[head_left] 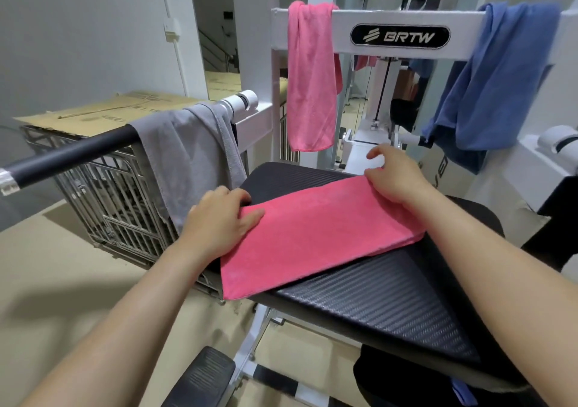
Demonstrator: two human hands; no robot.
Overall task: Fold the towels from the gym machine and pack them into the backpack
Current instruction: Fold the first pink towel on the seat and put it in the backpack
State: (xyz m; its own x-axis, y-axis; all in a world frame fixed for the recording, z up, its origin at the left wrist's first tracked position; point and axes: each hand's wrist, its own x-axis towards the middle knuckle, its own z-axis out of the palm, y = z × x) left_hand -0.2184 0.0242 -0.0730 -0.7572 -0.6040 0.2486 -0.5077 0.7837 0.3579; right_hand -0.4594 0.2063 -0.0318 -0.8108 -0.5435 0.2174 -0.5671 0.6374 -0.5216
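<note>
A pink towel (316, 234) lies folded flat on the black padded seat (391, 306) of the gym machine. My left hand (219, 216) pinches its far left corner, thumb on top. At the far right corner my right hand (394, 178) grips the edge with the fingers curled over it. A second pink towel (309, 75) hangs from the white crossbar (403, 36). A blue towel (488, 84) is draped over the bar's right end. Over the black handle bar (72, 156) on the left hangs a grey towel (194, 159). A dark bag-like shape (406, 378) sits under the seat's near edge.
A metal wire cage (119, 200) topped with flattened cardboard (103, 112) stands to the left of the seat. A black foot pad (203, 375) sits low in front. White frame posts and a cable rise behind the seat. Beige floor lies at the left.
</note>
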